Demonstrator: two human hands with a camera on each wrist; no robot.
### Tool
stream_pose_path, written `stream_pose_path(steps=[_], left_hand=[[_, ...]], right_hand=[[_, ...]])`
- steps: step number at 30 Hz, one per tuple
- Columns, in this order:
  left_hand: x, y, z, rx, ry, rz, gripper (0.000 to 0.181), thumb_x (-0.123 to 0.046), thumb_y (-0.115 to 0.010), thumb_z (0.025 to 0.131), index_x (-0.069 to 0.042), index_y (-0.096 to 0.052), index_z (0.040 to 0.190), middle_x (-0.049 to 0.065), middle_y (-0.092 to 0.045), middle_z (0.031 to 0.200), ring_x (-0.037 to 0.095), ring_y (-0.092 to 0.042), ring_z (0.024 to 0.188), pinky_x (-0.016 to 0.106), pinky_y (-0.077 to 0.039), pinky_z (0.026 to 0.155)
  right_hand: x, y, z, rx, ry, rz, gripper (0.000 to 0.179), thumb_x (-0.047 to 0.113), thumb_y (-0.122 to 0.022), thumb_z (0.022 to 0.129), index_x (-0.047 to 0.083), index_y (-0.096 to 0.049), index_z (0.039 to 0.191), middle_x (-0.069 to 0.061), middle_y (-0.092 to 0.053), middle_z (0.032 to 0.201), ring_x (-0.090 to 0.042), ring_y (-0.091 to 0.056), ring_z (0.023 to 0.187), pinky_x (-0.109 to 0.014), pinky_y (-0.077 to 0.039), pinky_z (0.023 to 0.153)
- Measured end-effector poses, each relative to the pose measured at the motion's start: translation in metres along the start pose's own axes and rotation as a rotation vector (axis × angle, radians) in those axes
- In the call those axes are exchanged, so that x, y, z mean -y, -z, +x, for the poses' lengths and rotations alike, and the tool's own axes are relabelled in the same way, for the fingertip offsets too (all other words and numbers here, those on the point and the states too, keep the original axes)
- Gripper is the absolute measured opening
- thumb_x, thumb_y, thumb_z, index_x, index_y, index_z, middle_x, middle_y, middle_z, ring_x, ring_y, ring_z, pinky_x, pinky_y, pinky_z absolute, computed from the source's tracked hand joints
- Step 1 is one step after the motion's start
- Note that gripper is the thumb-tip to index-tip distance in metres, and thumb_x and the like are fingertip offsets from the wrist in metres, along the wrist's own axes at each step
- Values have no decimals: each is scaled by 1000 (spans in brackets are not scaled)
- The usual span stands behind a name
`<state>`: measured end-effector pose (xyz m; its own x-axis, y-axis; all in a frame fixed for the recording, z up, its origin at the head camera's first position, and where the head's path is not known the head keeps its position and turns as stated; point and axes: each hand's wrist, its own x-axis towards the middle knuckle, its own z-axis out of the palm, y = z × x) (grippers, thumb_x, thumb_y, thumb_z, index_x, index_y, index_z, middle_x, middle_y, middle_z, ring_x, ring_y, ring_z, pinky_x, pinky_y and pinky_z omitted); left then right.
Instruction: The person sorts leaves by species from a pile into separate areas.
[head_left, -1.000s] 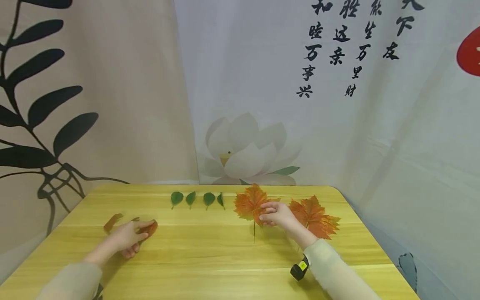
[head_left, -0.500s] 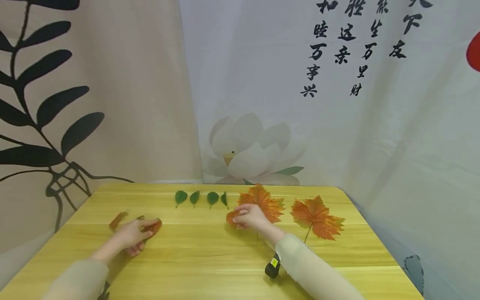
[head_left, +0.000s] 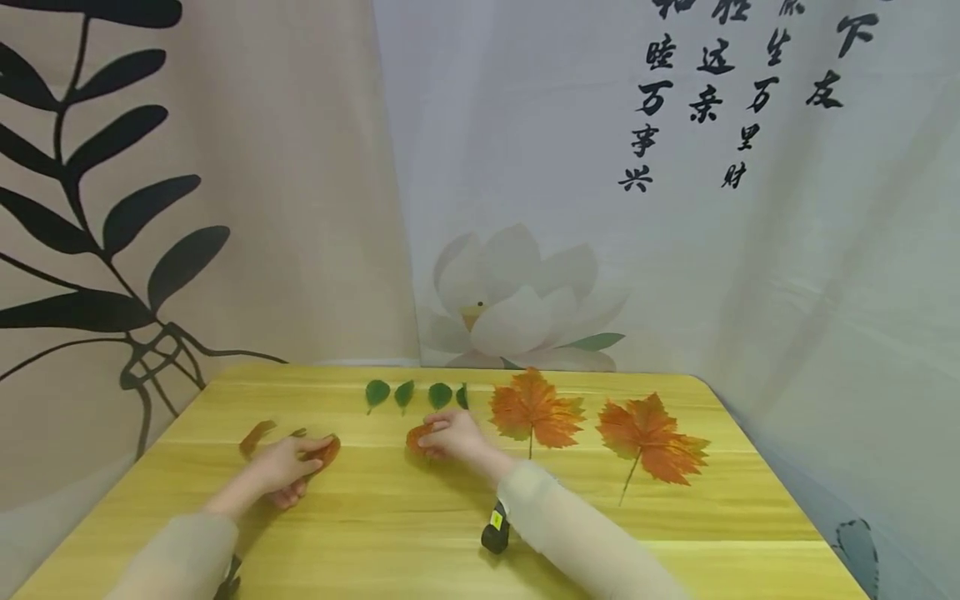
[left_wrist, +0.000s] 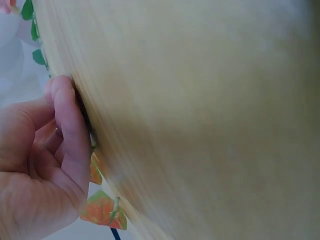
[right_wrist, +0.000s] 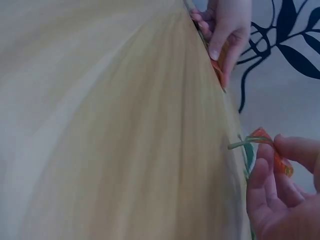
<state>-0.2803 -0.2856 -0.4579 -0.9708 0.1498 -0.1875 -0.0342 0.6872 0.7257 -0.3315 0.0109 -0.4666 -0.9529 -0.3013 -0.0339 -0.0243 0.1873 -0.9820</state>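
Observation:
In the head view my left hand (head_left: 281,469) is low over the left part of the table, thumb and finger pinching a small orange leaf (head_left: 327,452). The right wrist view shows this leaf lying edge-on between them at the tabletop. Toward the middle, my right hand (head_left: 459,437) pinches another small orange leaf (head_left: 417,439). Its green stem and folded orange blade show in the right wrist view, raised off the wood. A brownish-orange leaf (head_left: 257,438) lies just left of my left hand, and a small greenish piece (head_left: 298,432) peeks out behind it.
Several small green leaves (head_left: 377,392) form a row near the table's back edge. Two large maple leaves (head_left: 534,408) with stems lie on the right of the wooden table (head_left: 375,542). A printed curtain (head_left: 300,208) hangs behind. A black device (head_left: 495,533) is under my right wrist.
My right hand has moved left from over the nearer large maple leaf, carrying the small orange leaf toward my left hand. The left hand stays at its leaf; the head view has shifted slightly.

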Motion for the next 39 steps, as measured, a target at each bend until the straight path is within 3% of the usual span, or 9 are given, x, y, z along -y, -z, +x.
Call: stream_pose_path(steps=[8,18,29,39], left_hand=[[-2,-1,-1,-10,20,-12,49,-9,-54,99,-6,-41,146,11,-54,51,13,-49,37,31,-51,41],[-3,2,-3,-2,14,-2,49,-10,-55,99,-4,-42,145,10,-54,52,12,-49,37,31,-52,43],[-4,1,-2,-13,44,-10,48,-11,-54,99,-6,-42,146,9,-54,51,13,-48,36,32,-53,43],[-4,1,-1,-6,35,6,49,-11,-54,99,-6,-42,146,8,-54,51,12,-48,36,32,-53,44]], right_hand=[[5,-37,7,33,8,27,43,-1,-74,81,-9,-60,121,-9,-70,84,-18,-67,64,-29,-57,58],[6,-76,19,24,-44,73,37,-4,-75,79,-6,-63,113,-8,-69,77,-15,-64,58,-28,-56,56],[12,-86,24,20,-36,-154,29,-1,-79,77,-3,-65,103,-5,-65,65,-13,-60,48,-26,-54,47],[19,-86,21,64,11,-316,34,-2,-80,76,-7,-66,106,-4,-62,64,-12,-56,45,-23,-51,45]])
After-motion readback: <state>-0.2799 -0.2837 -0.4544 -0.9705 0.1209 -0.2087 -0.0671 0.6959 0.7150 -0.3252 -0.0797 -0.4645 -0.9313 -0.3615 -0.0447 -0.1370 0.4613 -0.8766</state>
